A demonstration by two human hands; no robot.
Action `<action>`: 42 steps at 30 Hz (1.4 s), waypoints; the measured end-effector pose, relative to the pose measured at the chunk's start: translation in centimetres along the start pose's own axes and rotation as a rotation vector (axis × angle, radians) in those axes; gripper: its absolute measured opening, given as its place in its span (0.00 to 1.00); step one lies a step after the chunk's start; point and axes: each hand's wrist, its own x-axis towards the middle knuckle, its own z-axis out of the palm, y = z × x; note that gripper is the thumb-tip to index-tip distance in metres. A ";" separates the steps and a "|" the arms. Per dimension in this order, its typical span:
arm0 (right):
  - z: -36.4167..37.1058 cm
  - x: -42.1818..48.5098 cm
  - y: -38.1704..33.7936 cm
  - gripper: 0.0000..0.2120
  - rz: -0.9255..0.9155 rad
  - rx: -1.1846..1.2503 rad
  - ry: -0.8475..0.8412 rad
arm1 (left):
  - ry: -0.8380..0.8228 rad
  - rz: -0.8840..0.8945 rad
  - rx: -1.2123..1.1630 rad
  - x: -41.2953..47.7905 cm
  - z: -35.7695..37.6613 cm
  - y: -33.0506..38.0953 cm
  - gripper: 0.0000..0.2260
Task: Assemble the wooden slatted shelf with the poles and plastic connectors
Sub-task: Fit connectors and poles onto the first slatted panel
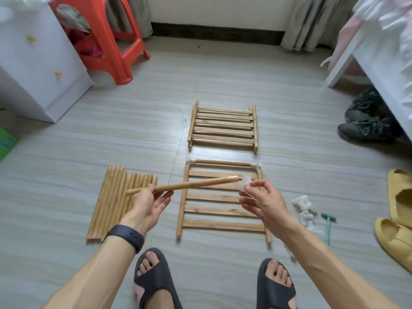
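Note:
My left hand [149,205] grips a wooden pole [196,184] near its left end; the pole points right, above the floor. My right hand [260,197] pinches a translucent plastic connector [246,184] just off the pole's right tip. Below them a slatted shelf panel [223,224] lies flat on the floor, with a cross pole [223,163] and two connectors [256,166] fitted at its far end. A stack of slatted panels [223,127] lies beyond it. Several loose poles [111,201] lie in a row at the left.
Spare white connectors [304,207] and a small teal mallet [328,226] lie on the floor at the right, near yellow slippers [399,219]. A red stool [116,41] and white cabinet [33,63] stand back left, dark shoes [365,123] under a white bed back right. My sandalled feet [156,277] are below.

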 end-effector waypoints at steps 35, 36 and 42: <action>1.4 -10.9 -14.6 0.20 -0.533 -0.187 0.280 | -0.165 0.352 -0.247 -17.4 2.6 10.2 0.13; 1.3 -10.8 -14.5 0.22 -0.529 -0.196 0.266 | -0.165 0.356 -0.242 -17.3 2.6 10.2 0.13; 1.5 -10.8 -14.0 0.12 -0.555 -0.252 0.233 | -0.174 0.374 -0.186 -17.6 2.7 9.7 0.12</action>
